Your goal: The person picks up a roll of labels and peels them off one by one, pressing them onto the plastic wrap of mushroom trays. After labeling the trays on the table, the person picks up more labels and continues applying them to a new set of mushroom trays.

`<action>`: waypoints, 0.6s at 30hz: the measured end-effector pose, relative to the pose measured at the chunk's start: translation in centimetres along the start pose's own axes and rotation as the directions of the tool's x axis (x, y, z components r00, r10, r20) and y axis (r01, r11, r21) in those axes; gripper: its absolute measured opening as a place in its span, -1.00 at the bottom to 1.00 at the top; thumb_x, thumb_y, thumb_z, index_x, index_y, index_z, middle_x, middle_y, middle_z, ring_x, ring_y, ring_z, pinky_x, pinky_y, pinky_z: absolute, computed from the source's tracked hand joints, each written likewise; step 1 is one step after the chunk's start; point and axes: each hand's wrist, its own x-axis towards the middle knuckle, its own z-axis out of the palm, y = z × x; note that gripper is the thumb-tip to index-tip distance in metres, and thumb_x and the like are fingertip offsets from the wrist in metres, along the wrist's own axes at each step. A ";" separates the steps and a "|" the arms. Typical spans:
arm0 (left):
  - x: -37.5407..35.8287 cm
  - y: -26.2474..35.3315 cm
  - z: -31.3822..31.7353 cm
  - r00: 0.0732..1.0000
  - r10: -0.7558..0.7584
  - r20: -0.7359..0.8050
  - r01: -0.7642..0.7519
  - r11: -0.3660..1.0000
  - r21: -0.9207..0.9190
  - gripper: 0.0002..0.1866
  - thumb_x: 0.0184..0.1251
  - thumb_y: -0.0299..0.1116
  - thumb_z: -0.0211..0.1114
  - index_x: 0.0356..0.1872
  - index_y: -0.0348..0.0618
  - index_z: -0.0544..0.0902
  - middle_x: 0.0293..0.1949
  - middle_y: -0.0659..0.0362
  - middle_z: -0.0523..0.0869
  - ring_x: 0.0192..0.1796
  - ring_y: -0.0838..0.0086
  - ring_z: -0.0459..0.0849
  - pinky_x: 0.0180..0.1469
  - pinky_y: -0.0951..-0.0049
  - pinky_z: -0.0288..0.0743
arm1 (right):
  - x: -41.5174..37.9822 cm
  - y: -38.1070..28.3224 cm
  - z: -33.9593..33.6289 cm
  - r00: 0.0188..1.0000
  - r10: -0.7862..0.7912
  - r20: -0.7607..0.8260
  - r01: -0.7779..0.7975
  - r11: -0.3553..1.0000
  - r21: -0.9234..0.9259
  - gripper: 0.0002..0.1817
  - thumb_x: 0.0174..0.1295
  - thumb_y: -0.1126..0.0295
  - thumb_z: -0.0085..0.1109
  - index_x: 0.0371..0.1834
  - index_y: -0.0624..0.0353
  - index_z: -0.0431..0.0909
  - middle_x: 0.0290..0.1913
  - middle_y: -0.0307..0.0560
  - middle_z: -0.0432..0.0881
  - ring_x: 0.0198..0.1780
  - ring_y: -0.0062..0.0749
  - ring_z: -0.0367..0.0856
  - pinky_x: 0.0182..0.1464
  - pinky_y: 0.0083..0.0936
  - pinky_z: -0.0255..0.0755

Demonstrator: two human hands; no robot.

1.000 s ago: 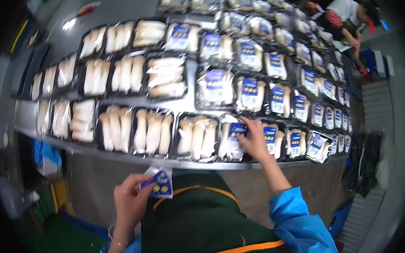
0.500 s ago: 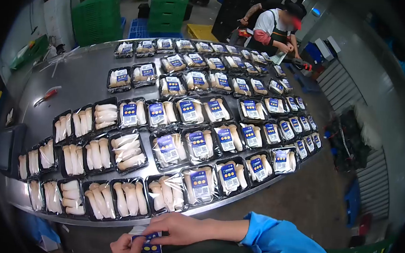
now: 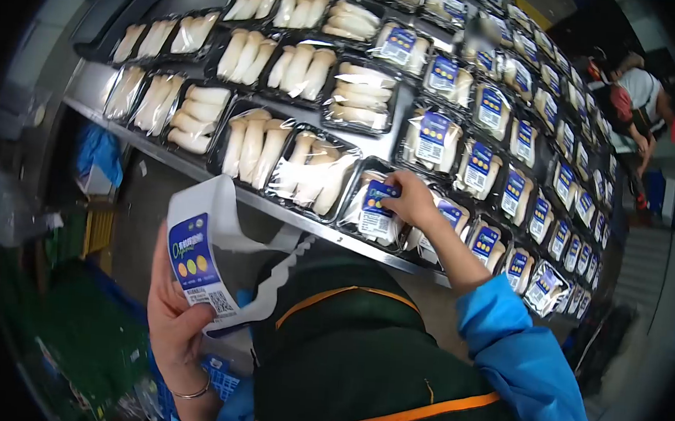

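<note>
My left hand (image 3: 175,326) is closed around a strip of printed labels (image 3: 198,252), thumb over the front. The strip's white backing curls away to the right, its edge wavy. My right hand (image 3: 416,202) is over the near row of the table, fingers closed at the upper right corner of a blue and white label (image 3: 377,201). That label lies on a film-wrapped tray of mushrooms (image 3: 357,204). Just left of it is an unlabelled mushroom tray (image 3: 314,174); to its right is a labelled mushroom tray (image 3: 448,218), partly behind my wrist.
Rows of wrapped mushroom trays cover much of the metal table (image 3: 275,206); those on the right carry labels, several on the left do not. Another person (image 3: 639,98) bends at the far right. A blue plastic bag (image 3: 100,153) hangs below the table's left end.
My view has swung down and left. My hands, together on a label at the table edge before, are now apart: the left holds the strip, the right has a label on a tray.
</note>
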 end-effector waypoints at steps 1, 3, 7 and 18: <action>-0.3 -0.2 -0.2 1.000 0.003 -0.026 -0.003 1.000 0.005 0.02 -0.18 -0.62 0.33 0.36 -0.33 -0.11 0.15 -0.02 0.40 0.04 0.36 0.54 0.12 0.40 0.41 | -0.4 0.3 1.2 0.991 -0.046 -0.126 0.040 0.998 -0.045 -0.67 -0.14 0.48 0.31 -0.25 0.26 0.47 -0.29 0.11 0.49 -0.20 -0.02 0.50 -0.09 -0.34 0.39; -0.8 -0.2 -0.8 0.997 0.072 0.039 -0.078 0.977 0.198 0.02 -0.22 -0.64 0.28 0.37 -0.28 -0.09 0.20 -0.01 0.33 0.11 0.35 0.48 0.14 0.42 0.38 | -2.1 -0.5 2.6 0.971 -0.004 -0.239 -0.020 0.995 -0.097 -0.51 -0.11 0.47 0.31 -0.05 0.18 0.39 -0.06 0.12 0.36 -0.08 0.00 0.42 -0.05 -0.27 0.38; -0.1 -0.6 -1.9 0.995 -0.037 0.092 0.006 0.948 0.317 -0.21 -0.14 -0.70 0.18 0.29 -0.29 0.19 0.19 0.05 0.34 0.14 0.42 0.42 0.16 0.46 0.31 | -5.1 -1.9 3.1 0.932 -0.225 -0.284 0.153 0.955 -0.253 -0.42 -0.05 0.46 0.27 0.12 0.09 0.36 -0.03 0.04 0.36 -0.03 -0.05 0.41 -0.07 -0.28 0.41; 9.0 4.9 -7.0 0.843 -0.175 0.509 -0.308 0.618 0.723 -0.85 0.12 -0.46 0.32 -0.30 -0.27 0.63 -0.54 0.03 0.66 -0.48 0.64 0.63 -0.45 0.61 0.43 | -5.3 -26.1 2.7 0.828 -0.558 -0.057 0.547 0.781 0.303 -0.65 0.00 0.51 0.26 -0.08 0.26 0.53 -0.34 -0.03 0.57 -0.28 -0.17 0.55 -0.17 -0.41 0.41</action>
